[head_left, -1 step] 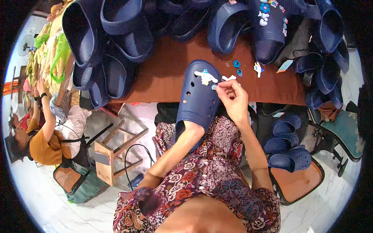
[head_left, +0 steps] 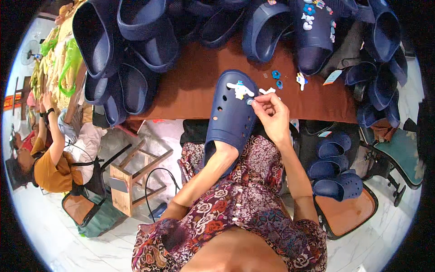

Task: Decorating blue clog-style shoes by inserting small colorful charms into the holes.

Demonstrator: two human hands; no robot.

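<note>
1. Centre of the frame: one navy-blue foam clog with round holes in its upper [head_left: 231,115], long axis running from lower left to upper right, rounded toe pointing up toward the brown table top [head_left: 190,86], heel opening down toward the lap.
2. Stuck on the toe of that clog: a white cartoon-figure charm [head_left: 240,89]; just to its right, a small round blue-and-white charm [head_left: 249,102] at the clog's right edge.
3. Inside the clog, acting as a holder: left hand [head_left: 223,152] thrust in through the heel opening, fingers hidden, wrist and forearm slanting down to lower left; grip inside cannot be told.
4. Right of the clog: right hand [head_left: 272,115], wrist bent, forearm dropping toward lower right, thumb and fingertips [head_left: 257,103] pressed together, pinching the small round charm against the clog.
5. On the table just above the right hand: loose small charms, blue flower-shaped ones [head_left: 276,74] and a white one [head_left: 301,80].
6. Upper part of the frame: heaps of navy-blue clogs [head_left: 131,50] piled on the table; one at upper right already studded with coloured charms [head_left: 312,27].
7. Lower right: more navy clogs stacked on an orange-seated chair [head_left: 344,213].
8. Left edge: another person in an orange top [head_left: 50,167], seated, well apart.
</note>
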